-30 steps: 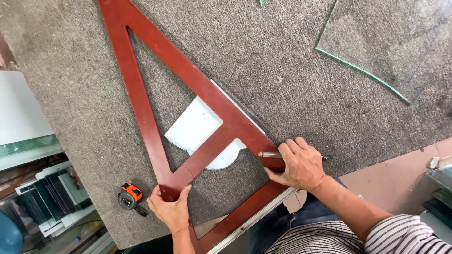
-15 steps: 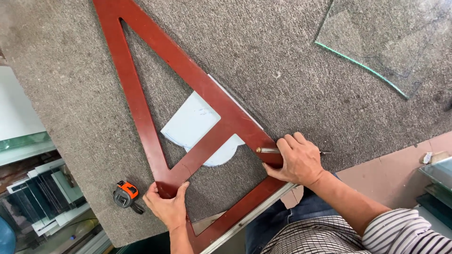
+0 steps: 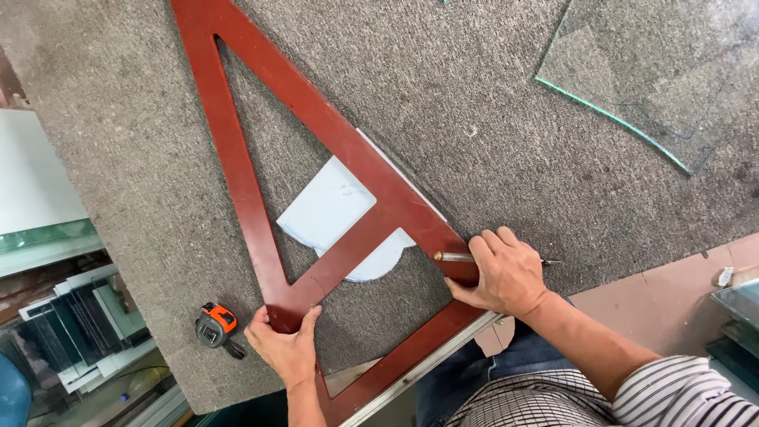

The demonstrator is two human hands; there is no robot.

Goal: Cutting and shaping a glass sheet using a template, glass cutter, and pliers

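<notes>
A large red-brown wooden triangle frame (image 3: 237,158) lies flat on a grey felt-covered table (image 3: 474,119). Under it sits a pale blue-white sheet with a rounded edge (image 3: 328,209), partly hidden by the frame's crossbar. My left hand (image 3: 285,348) presses down on the frame's lower corner near the table's front edge. My right hand (image 3: 506,273) rests against the frame's long outer edge and grips a thin metal pen-like tool (image 3: 452,256), its brass tip pointing left along the frame and its tail sticking out to the right.
A black and orange tape measure (image 3: 215,324) lies on the felt left of my left hand. A curved pane of clear glass (image 3: 656,71) lies at the upper right. Stacked glass sheets (image 3: 71,332) stand beside the table at the left. Tiled floor (image 3: 656,292) shows at the right.
The view has shifted slightly. Both hands stay on the frame; the right hand with the tool has kept its place at the frame's edge.
</notes>
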